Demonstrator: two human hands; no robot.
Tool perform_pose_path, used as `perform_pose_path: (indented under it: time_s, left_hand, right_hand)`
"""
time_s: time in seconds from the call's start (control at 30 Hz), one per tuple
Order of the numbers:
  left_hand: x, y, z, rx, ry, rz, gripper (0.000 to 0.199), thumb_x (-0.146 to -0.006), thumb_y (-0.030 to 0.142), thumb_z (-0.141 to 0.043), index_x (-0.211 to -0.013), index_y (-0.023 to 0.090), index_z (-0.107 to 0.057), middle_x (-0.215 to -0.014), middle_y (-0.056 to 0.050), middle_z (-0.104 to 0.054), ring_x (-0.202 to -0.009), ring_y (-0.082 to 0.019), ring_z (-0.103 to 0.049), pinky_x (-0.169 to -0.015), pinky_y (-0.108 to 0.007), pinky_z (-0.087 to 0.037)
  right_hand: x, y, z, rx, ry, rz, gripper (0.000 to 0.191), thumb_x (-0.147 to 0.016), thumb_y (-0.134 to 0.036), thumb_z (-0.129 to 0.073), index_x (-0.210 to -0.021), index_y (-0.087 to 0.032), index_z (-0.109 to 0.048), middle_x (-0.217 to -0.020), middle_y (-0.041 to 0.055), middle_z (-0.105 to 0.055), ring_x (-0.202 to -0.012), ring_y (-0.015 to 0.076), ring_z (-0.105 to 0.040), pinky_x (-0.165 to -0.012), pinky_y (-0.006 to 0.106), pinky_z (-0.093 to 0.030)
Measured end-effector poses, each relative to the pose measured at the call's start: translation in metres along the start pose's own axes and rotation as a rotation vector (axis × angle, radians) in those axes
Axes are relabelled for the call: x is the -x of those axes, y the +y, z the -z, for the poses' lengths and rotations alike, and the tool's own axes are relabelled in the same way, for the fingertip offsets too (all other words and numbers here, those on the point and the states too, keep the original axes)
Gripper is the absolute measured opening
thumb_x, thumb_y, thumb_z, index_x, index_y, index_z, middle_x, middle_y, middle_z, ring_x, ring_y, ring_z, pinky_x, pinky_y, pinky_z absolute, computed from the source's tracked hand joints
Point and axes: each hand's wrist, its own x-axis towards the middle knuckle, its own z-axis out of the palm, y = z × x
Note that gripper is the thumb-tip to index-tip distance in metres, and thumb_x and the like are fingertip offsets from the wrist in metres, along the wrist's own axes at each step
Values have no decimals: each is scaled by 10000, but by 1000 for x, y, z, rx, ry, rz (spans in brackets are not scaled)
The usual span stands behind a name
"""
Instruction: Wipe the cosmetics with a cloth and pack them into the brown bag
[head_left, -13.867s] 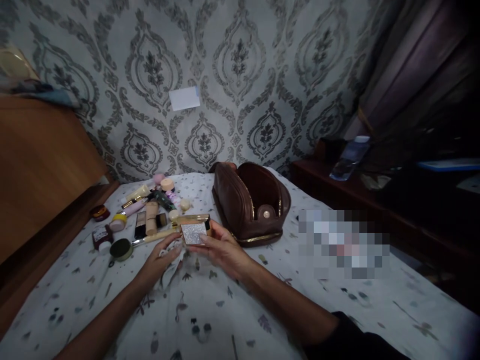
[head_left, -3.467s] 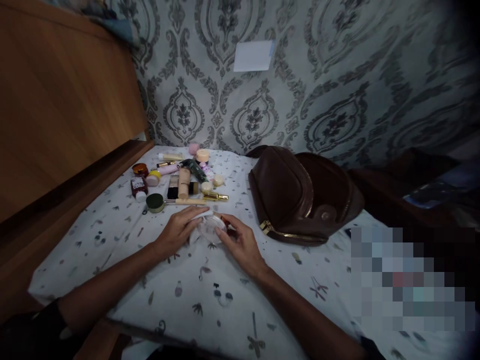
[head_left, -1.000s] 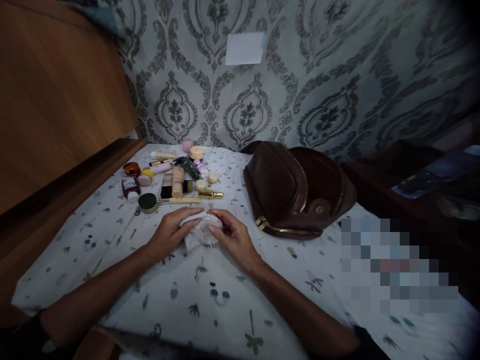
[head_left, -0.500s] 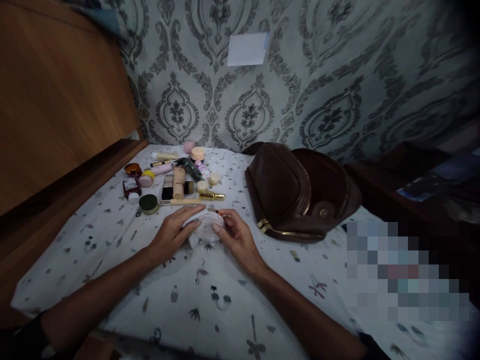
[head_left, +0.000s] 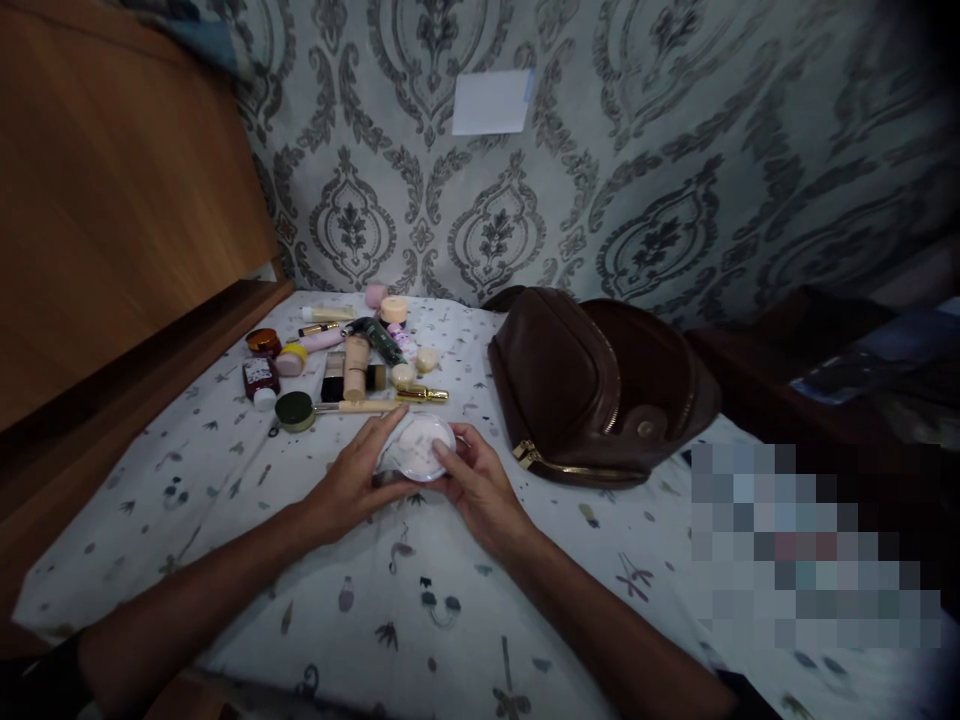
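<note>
Between my hands, above the tablecloth, is a round powder case (head_left: 421, 450) with a clear rim and a pale face, tilted toward me. My right hand (head_left: 484, 487) grips its right side, thumb pressed on the face and fingers behind. My left hand (head_left: 352, 487) closes around its left edge, fingers at the far side and thumb at the near side. Just beyond it lie a makeup brush (head_left: 360, 407) with a light handle and a gold tube (head_left: 422, 394). A dark green round jar (head_left: 295, 411) stands left of them.
Several cosmetics, among them a beige tube (head_left: 355, 368), a dark red bottle (head_left: 260, 377) and an amber jar (head_left: 263, 342), cluster at the back left. A brown leather bag (head_left: 555, 380) lies unzipped on the right. A wooden panel (head_left: 135, 150) borders the left side.
The powder case has turned so that its pale face shows more. My left thumb has moved from its face to its near lower edge; my right thumb stays on it.
</note>
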Motion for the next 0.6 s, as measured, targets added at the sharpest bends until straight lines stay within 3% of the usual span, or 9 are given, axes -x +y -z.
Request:
perform_pose_path:
  time_s: [0.13, 0.2, 0.43, 0.6]
  left_hand:
    - [-1, 0, 5, 15, 8, 5, 773, -842, 508, -681, -1501, 251, -369, -1431, -139, -533, -1321, -321, -503, -1064, -435, -452]
    - [-2, -1, 9, 33, 11, -1, 751, -845, 516, -673, -1487, 239, -400, -1432, -142, -537, -1307, -324, -517, -1057, -429, -457]
    - [-3, 0, 12, 111, 5, 4, 717, -848, 489, -683, -1469, 227, -439, -1439, -143, -538, -1307, -327, -521, -1086, -450, -429]
    - [-5, 5, 12, 232, -20, 93, 765, -792, 495, -742, -1453, 224, -468, -1474, -132, -510, -1339, -335, -490, -1127, -472, -387]
  right_hand:
    - [2, -4, -1, 30, -46, -36, 523, -705, -407, -812, -1153, -268, -582, -1061, 42, -672, -833, 183, -642, -647, 295, -578]
    - [3, -6, -1, 67, -74, -35, 497, -720, -407, -798, -1155, -261, -608, -1075, 41, -673, -843, 178, -631, -649, 276, -557]
    - [2, -6, -1, 78, -66, -3, 392, -730, -407, -791, -1049, -244, -632, -784, -26, -627, -623, 100, -502, -513, 199, -393]
    - [2, -8, -1, -22, -65, -39, 339, -745, -455, -767, -944, -226, -616, -714, -31, -591, -601, 111, -522, -513, 219, -446]
